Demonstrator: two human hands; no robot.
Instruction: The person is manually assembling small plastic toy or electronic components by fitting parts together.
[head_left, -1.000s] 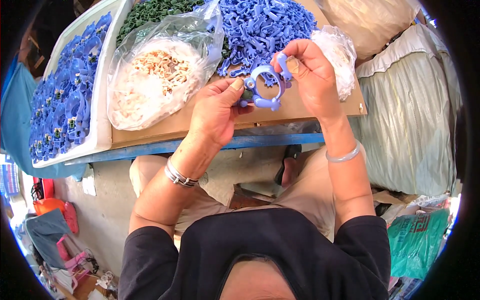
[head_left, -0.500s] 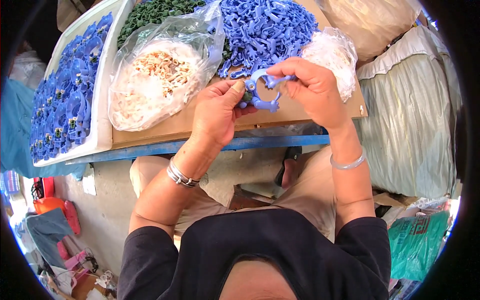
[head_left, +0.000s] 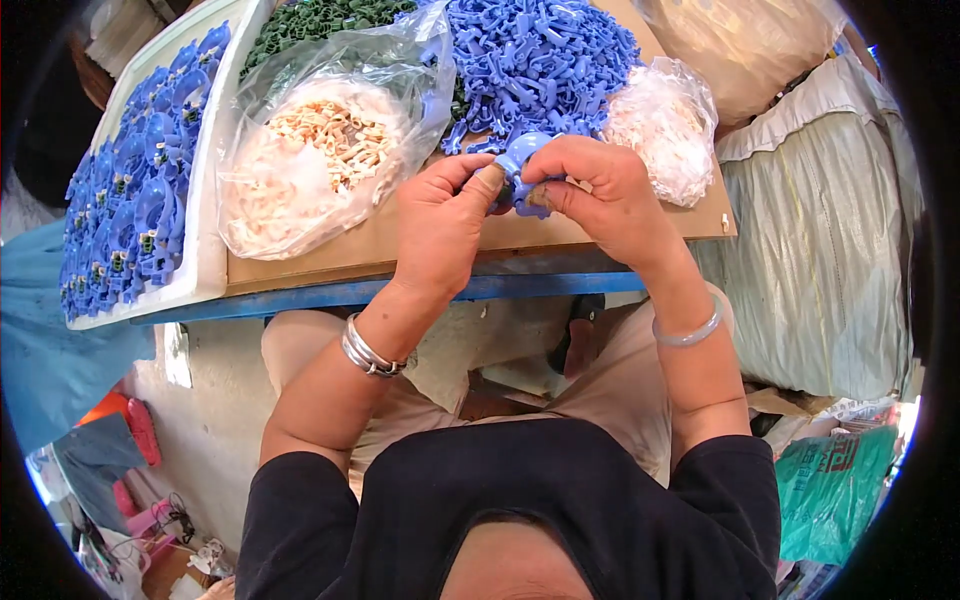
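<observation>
Over the table's near edge, both hands meet on a blue plastic toy part point(head_left: 522, 152) with a rounded, curved body. My left hand point(head_left: 440, 215) is closed, its thumb and forefinger pinching the part's left side, where a bit of dark green shows. From the right, my right hand point(head_left: 605, 195) is closed too, with fingertips pressed on the part's right side. The fingers hide much of the part. Just behind it lies a large heap of loose blue plastic pieces point(head_left: 545, 65).
An open clear bag point(head_left: 300, 180) of cream-coloured small pieces lies left of my hands, with dark green pieces point(head_left: 300, 30) behind it. A white tray point(head_left: 205, 255) holds rows of blue assemblies. Another clear bag point(head_left: 665, 130) sits right. A large woven sack point(head_left: 810, 230) stands beside the table point(head_left: 330, 270).
My right hand has come left and closer to my left hand. The blue part has turned: its open ring shape showed before, and now a rounded face shows between my fingers.
</observation>
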